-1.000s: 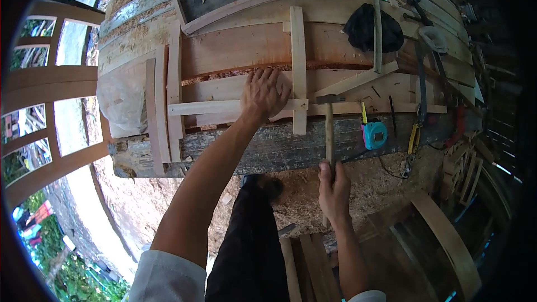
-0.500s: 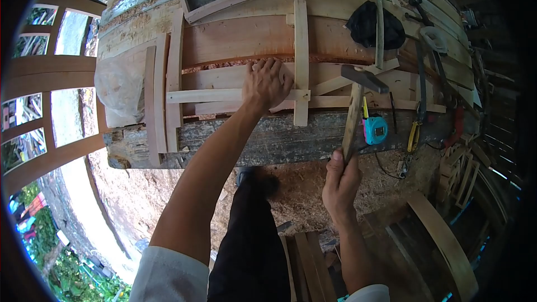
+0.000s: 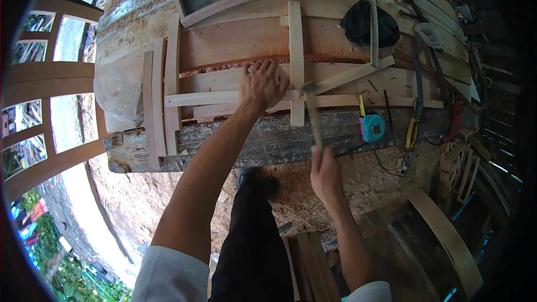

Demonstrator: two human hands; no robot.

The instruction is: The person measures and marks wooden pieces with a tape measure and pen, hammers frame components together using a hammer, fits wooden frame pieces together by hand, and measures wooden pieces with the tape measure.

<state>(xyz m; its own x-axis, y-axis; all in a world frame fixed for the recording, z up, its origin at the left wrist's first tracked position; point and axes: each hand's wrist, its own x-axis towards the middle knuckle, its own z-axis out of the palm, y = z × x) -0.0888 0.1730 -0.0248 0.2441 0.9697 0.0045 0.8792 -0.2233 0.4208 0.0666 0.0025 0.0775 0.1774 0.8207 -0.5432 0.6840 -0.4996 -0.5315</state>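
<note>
My left hand (image 3: 262, 86) presses down on a thin horizontal wooden slat (image 3: 207, 98), its fingers curled over the slat's far edge. The slat's right end meets an upright wooden slat (image 3: 296, 39). In my right hand (image 3: 326, 176) is a hammer (image 3: 315, 123), gripped low on its wooden handle. The hammer's head is blurred by motion and lies at or just over the joint of the two slats, so contact cannot be told. At the slat's left end stand more upright boards (image 3: 173, 72).
A turquoise tape measure (image 3: 372, 128) sits near the bench's front edge (image 3: 246, 145), with yellow-handled pliers (image 3: 413, 133) to its right. A black plastic bag (image 3: 366, 25), a clear plastic bag (image 3: 118, 92) and a diagonal wood strip (image 3: 352, 78) lie on the bench. Shavings cover the ground.
My right hand has swung the hammer leftward, bringing its head from above the tape measure to the slats' joint. The left hand stays on the horizontal slat. The view has shifted slightly.
</note>
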